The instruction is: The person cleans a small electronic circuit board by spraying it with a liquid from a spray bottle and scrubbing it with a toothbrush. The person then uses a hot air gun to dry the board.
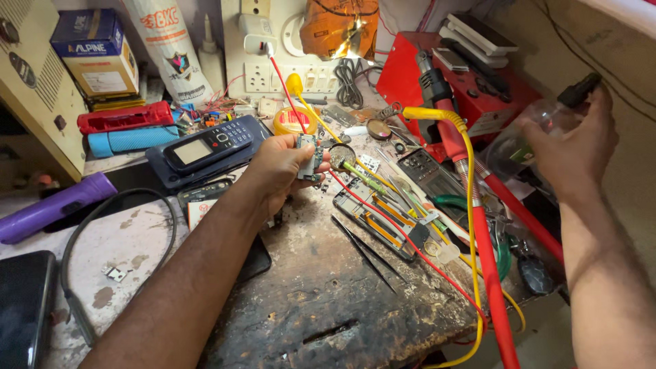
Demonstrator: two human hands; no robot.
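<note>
Left hand point(280, 171) is up over the middle of the bench point(328, 307), fingers curled around a small green circuit board point(311, 157), pinching it at its edges. The board stands roughly upright, long axis running top to bottom, its component face turned toward the camera; the palm covers its left side, so its full outline is hard to read. Just beside it to the right sits a round magnifier point(342, 156), touching or nearly touching the fingertips, can't tell which.

Over at the right edge of the bench, well apart from the board, the right hand point(577, 154) is wrapped around a clear plastic bottle point(526, 140). The bottle's dark cap point(581, 89) points up and to the right, its body slanting down to the left toward the red box point(410, 75). What's inside the bottle is too blurred to make out.

Below the board, black tweezers point(365, 249) lie on the worn surface, tips angled to the upper left. A red wire point(403, 236) runs diagonally under the magnifier. A keypad phone point(208, 145) rests toward the back left, behind the left wrist.
</note>
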